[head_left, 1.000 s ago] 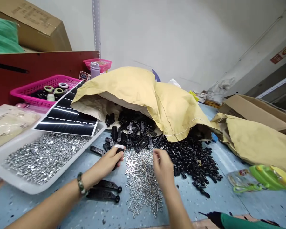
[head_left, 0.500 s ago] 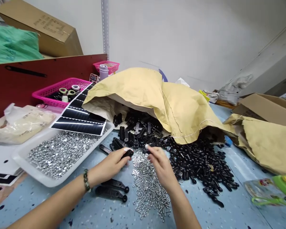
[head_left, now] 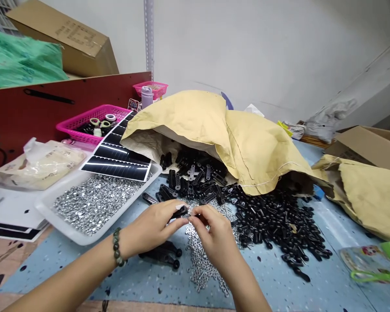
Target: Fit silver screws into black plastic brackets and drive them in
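Observation:
My left hand is closed around a black plastic part, mostly hidden by the fingers. The fingertips of my right hand pinch together against the near end of that part; whatever small piece they hold is too hidden to name. Below the hands spreads a pile of silver nuts and screws. Two black arm-shaped pieces with round ends lie under my left wrist. Behind the hands are black perforated parts, spilling from a paper sack.
A white tray of silver nuts stands at left, with a black-printed sheet over its far edge. Small black parts heap up at right, near a green-lidded bottle. A pink basket sits at the back left.
My right hand has moved left and its fingertips now meet the black part in my left hand. The view has shifted slightly.

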`<control>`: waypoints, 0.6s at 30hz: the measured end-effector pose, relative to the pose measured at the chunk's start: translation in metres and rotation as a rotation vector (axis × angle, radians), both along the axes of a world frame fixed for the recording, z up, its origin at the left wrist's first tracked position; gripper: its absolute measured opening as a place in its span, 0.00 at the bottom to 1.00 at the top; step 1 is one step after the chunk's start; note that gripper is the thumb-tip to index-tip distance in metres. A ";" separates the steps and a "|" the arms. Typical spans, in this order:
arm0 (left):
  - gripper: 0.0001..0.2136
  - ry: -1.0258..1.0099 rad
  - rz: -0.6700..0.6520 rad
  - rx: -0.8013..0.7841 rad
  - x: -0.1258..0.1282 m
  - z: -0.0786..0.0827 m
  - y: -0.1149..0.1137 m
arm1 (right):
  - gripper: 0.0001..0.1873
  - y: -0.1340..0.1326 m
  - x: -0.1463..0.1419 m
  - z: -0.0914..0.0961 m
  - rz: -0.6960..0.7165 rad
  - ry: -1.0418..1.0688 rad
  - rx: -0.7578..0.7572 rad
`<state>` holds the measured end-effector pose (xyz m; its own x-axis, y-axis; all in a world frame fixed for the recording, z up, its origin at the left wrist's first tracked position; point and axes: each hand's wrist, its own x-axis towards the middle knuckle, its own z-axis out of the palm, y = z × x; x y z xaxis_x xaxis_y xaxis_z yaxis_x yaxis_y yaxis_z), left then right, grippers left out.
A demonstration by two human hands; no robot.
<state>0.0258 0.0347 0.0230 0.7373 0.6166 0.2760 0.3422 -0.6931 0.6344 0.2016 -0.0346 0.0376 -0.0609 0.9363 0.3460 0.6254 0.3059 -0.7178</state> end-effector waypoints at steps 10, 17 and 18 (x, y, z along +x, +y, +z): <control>0.11 0.071 0.185 -0.044 -0.007 -0.006 -0.004 | 0.13 0.000 0.006 -0.032 -0.055 0.085 -0.182; 0.09 0.047 0.340 -0.336 -0.016 -0.010 -0.001 | 0.05 0.011 -0.006 -0.073 -0.058 -0.527 -0.164; 0.09 0.027 0.328 -0.328 -0.018 -0.012 0.000 | 0.07 0.012 -0.008 -0.074 -0.062 -0.537 -0.153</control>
<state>0.0080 0.0346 0.0108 0.4933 0.8698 0.0109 0.5291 -0.3100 0.7899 0.1934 -0.0222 -0.0368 -0.1344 0.9808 0.1410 0.9287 0.1743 -0.3274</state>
